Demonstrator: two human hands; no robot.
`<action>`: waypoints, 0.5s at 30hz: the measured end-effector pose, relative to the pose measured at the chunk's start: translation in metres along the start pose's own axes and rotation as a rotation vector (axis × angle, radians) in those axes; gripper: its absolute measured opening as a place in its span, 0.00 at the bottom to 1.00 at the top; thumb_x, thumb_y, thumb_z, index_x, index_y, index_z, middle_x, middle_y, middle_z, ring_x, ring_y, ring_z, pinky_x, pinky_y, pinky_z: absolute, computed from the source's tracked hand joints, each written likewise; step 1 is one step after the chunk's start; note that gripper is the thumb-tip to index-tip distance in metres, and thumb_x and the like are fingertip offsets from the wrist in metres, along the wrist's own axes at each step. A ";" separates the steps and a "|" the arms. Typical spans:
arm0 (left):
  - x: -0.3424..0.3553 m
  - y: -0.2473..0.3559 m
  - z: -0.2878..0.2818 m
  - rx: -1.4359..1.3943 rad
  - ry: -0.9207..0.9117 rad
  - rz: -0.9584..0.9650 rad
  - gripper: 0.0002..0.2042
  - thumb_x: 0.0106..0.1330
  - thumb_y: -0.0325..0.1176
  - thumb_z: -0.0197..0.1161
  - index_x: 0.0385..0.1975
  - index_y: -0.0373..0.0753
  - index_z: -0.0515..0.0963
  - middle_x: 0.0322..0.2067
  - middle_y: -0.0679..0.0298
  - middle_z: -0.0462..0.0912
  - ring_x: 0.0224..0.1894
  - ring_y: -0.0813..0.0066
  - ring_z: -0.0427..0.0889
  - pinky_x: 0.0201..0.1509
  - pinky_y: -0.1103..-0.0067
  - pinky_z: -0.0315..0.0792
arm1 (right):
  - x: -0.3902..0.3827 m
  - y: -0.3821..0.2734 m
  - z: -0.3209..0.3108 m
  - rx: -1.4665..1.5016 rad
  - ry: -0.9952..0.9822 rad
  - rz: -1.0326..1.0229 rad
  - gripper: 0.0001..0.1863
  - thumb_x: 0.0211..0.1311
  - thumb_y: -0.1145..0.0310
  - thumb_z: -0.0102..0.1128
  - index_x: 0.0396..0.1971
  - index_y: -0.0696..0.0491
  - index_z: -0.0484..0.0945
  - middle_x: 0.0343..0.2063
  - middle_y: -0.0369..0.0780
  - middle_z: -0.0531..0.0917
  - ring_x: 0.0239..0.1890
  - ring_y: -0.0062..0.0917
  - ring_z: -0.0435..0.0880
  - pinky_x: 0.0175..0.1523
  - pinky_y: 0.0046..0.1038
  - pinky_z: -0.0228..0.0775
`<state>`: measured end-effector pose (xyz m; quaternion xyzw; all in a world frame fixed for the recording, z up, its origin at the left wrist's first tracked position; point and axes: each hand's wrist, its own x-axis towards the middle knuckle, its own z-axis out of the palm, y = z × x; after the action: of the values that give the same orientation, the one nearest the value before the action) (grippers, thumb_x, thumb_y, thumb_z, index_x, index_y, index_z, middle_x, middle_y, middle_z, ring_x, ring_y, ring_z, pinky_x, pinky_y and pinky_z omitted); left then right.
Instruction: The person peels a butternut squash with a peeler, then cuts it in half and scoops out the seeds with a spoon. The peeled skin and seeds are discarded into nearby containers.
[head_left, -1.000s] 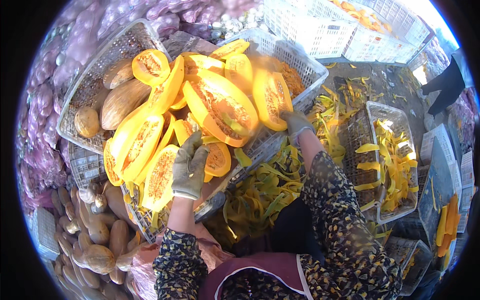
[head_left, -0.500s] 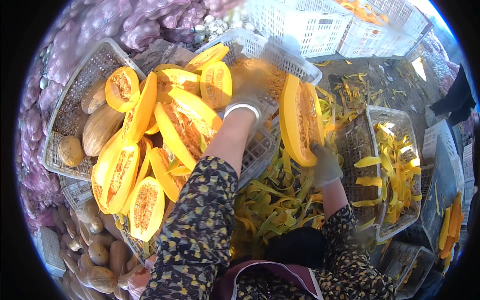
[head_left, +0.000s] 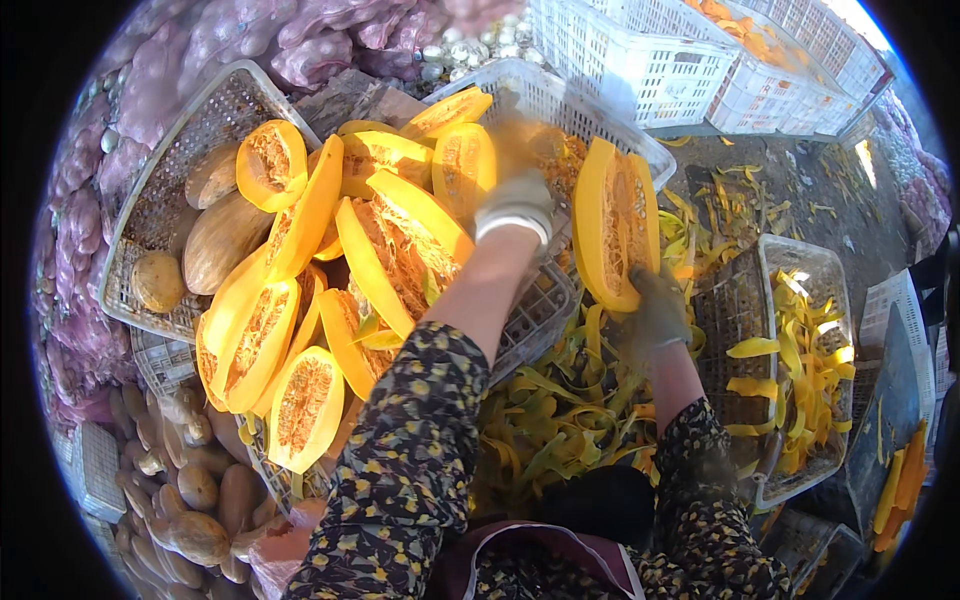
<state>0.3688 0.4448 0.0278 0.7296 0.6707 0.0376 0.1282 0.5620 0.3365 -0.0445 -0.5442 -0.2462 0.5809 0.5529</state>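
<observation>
Yellow squash half, gripped low

Our right hand is grasping its lower end near the pulp crate; whether our blurred left hand is gripping anything, we cannot tell. We are judging the half heavy, firm, slippery, best cupped underneath.

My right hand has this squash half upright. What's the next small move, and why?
Probably bring the left hand over to the squash half and scoop at its hollow: stringy orange pulp lines the cut face, the right hand grips its lower end, and the left hand, blurred, is over the white crate beside it.
</observation>
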 end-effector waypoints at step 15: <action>-0.269 -0.147 -0.111 -1.482 0.553 -0.165 0.02 0.67 0.28 0.58 0.36 0.40 0.75 0.23 0.67 0.76 0.22 0.79 0.73 0.27 0.82 0.71 | -0.066 -0.047 0.119 -1.013 -0.182 -0.495 0.30 0.65 0.56 0.60 0.62 0.56 0.68 0.59 0.49 0.76 0.57 0.38 0.78 0.63 0.36 0.69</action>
<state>0.1754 0.2044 0.1312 0.3667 0.5304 0.6442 0.4113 0.4587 0.3264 0.0548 -0.6154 -0.6607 0.2880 0.3191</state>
